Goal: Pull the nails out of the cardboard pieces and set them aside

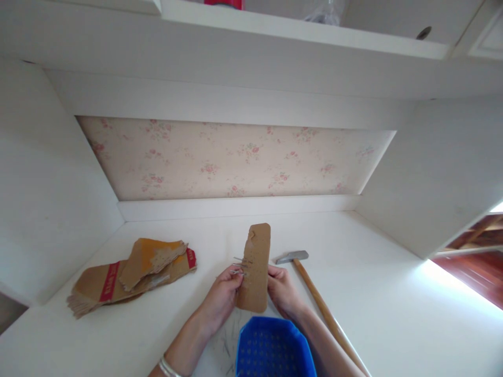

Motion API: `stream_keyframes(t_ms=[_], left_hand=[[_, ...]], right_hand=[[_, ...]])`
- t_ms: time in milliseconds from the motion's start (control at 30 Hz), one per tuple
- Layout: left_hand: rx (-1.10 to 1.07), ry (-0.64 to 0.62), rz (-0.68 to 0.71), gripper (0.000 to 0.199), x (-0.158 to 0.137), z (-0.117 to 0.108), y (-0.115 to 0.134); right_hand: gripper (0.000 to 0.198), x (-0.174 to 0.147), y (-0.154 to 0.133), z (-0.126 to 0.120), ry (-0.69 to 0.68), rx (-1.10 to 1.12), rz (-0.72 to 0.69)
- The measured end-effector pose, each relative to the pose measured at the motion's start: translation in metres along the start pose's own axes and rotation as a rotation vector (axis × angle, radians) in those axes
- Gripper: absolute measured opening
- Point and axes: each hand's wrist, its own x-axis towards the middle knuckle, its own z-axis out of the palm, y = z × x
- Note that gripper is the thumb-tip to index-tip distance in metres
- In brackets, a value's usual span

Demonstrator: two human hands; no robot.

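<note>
A brown cardboard piece (257,267) with rounded corners is held up between my two hands in the middle of the worktop. My left hand (222,290) closes on its left edge, beside several thin metal nails (239,265). Whether these are stuck in the cardboard or pinched by the fingers is hard to make out. My right hand (285,290) grips the right edge, its fingertips partly hidden behind the board. Just below the hands stands a blue plastic basket (275,320). More thin nails (227,343) lie scattered to the basket's left.
Torn cardboard pieces (94,283) with red and orange print lie at the left. A hammer (314,290) with a wooden handle rests right of my right hand, partly behind my forearm. White cabinet walls (424,173) enclose the white worktop (385,293), with a shelf (275,29) overhead.
</note>
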Motion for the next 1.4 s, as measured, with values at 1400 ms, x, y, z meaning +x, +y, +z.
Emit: stream_keyframes(t_ms=[1400], left_hand=[[-0.012,0.078,0.036,0.020,0.002,0.000,0.001]], right_hand=[[0.029,0.002,0.008,-0.027,0.110,-1.197,-0.317]])
